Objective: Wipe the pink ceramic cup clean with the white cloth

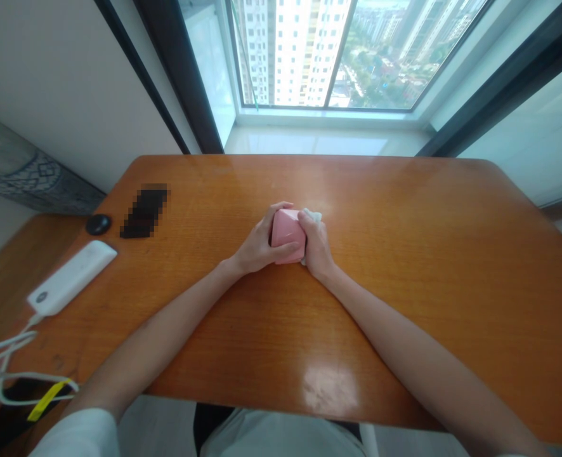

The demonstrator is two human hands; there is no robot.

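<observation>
A small pink box-like object (287, 233) sits at the middle of the wooden table (405, 266), held between both hands. My left hand (257, 244) wraps its left side, fingers over the top and thumb under the near edge. My right hand (316, 244) presses against its right side with fingers curled. A bit of white cloth or tissue (313, 216) pokes out above my right hand's fingers; how it is held is hidden.
On the table's left part lie a white power bank (71, 277) with a white cable (9, 362) trailing off the edge, a small round black object (98, 224) and a blurred dark rectangle (144, 211). A window sill runs beyond the far edge.
</observation>
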